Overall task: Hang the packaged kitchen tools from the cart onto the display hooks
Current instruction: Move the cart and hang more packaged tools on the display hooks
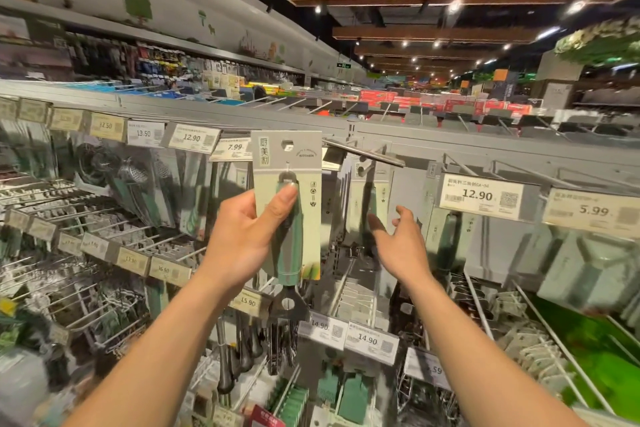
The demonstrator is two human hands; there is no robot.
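Now the packaged tool [291, 246] is standing upright in the left grip [242, 236], which is pinching its middle, hang hole on top. The display hook [367, 153] is pointing just right of that hole; the right grip [398, 243], spread and holding nothing, is nearer it.

KITCHEN on package card [309, 218], 12.90 price tag [479, 196]
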